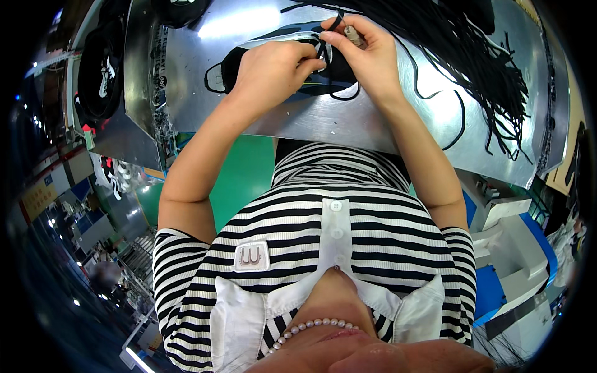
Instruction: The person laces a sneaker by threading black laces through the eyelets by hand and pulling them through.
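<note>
Up at twelve o'clock, both hands meet over a black shoe (273, 62) with white trim lying on a shiny metal table (348, 118). The left hand (273, 68) is curled closed over the shoe's middle, fingers pinching a black lace (339, 96) at the eyelets. The right hand (367, 53), just beside it at one o'clock, is closed too, pinching the lace's upper end between thumb and forefinger, with a small pale tool (354, 36) tucked in the same grip. The lace loops down on the table below the hands. A heap of loose black laces (472, 56) spreads across the table toward two o'clock, well apart from the shoe. At ten o'clock, more black shoes (102, 68) sit in a bin (78, 102) beside the table; its full contents are hard to tell.
</note>
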Tool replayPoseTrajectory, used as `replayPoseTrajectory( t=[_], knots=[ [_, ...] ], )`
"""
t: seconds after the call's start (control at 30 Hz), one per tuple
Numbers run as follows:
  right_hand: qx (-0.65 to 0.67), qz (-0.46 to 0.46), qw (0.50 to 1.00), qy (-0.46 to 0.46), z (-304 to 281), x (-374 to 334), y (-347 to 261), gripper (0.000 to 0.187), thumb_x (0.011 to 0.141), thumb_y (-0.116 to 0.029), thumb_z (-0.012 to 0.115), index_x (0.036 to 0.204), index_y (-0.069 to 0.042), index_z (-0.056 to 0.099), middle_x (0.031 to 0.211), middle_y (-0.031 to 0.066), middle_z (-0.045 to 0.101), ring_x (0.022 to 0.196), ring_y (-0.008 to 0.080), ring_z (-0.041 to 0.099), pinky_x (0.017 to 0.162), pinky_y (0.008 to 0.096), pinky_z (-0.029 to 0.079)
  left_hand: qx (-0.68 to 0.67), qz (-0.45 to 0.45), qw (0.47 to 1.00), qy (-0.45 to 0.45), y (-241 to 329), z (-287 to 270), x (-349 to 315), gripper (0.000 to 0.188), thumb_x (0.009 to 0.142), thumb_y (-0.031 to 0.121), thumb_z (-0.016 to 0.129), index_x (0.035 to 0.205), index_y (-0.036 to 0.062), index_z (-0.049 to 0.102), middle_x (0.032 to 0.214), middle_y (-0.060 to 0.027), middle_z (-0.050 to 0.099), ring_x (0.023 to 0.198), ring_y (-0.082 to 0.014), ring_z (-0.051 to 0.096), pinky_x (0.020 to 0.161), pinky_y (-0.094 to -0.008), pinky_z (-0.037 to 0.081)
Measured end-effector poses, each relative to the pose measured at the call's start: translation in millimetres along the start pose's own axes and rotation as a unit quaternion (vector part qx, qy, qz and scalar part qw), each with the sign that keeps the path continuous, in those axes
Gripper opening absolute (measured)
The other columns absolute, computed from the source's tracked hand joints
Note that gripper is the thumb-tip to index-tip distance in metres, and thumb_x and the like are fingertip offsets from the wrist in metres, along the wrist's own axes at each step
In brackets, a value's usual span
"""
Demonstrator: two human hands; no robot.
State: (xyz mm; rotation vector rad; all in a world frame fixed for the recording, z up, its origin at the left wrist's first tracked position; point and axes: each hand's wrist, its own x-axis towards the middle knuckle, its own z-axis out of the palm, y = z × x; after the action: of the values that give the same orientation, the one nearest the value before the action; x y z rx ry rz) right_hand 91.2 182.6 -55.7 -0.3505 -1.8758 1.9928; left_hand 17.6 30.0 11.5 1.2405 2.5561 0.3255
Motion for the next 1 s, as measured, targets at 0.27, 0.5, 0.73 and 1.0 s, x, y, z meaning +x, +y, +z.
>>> replayPoseTrajectory(
  t=[0.27, 0.5, 0.73, 1.0],
  knots=[
    [-0.13, 0.015, 0.99, -0.047, -21.6, -45.1, -9.5, 0.025, 0.092, -0.017, 0.066, 0.106, 0.0, 0.055, 0.084, 0.015, 0.071, 0.075, 0.0267, 0.071, 0.068, 0.0341, 0.053, -0.047, -0.03, 0.998, 0.018, -10.0, 12.6, 6.5, 0.03, 0.088, 0.039, 0.07, 0.089, 0.01, 0.074, 0.062, -0.007, 0.061, 0.054, -0.0212, 0.056, 0.055, -0.0324, 0.044],
    [-0.208, -0.036, 0.974, -0.087, -22.3, -51.4, -7.6, 0.015, 0.087, -0.013, 0.068, 0.094, -0.003, 0.059, 0.073, 0.0119, 0.069, 0.065, 0.0302, 0.067, 0.06, 0.0377, 0.051, -0.061, -0.028, 0.997, 0.03, -11.0, 16.0, 6.8, 0.031, 0.089, 0.038, 0.069, 0.085, 0.0079, 0.072, 0.058, -0.0053, 0.056, 0.051, -0.0177, 0.05, 0.052, -0.0321, 0.039],
    [-0.218, -0.033, 0.971, -0.095, -23.0, -45.8, -6.5, 0.015, 0.087, -0.014, 0.069, 0.093, -0.004, 0.06, 0.069, 0.011, 0.068, 0.063, 0.0302, 0.067, 0.06, 0.0388, 0.051, -0.05, -0.035, 0.998, 0.017, -7.6, 12.1, 7.5, 0.029, 0.088, 0.037, 0.07, 0.084, 0.008, 0.071, 0.058, -0.0051, 0.056, 0.05, -0.0179, 0.049, 0.051, -0.0327, 0.038],
    [-0.208, -0.027, 0.971, -0.111, -23.3, -41.9, -11.9, 0.013, 0.086, -0.013, 0.069, 0.091, -0.004, 0.06, 0.069, 0.0107, 0.069, 0.063, 0.0286, 0.068, 0.059, 0.0367, 0.051, -0.069, -0.011, 0.997, 0.037, -9.8, 18.4, 6.5, 0.028, 0.088, 0.036, 0.07, 0.084, 0.0078, 0.07, 0.056, -0.0058, 0.052, 0.049, -0.0182, 0.046, 0.05, -0.0334, 0.037]
  ],
)
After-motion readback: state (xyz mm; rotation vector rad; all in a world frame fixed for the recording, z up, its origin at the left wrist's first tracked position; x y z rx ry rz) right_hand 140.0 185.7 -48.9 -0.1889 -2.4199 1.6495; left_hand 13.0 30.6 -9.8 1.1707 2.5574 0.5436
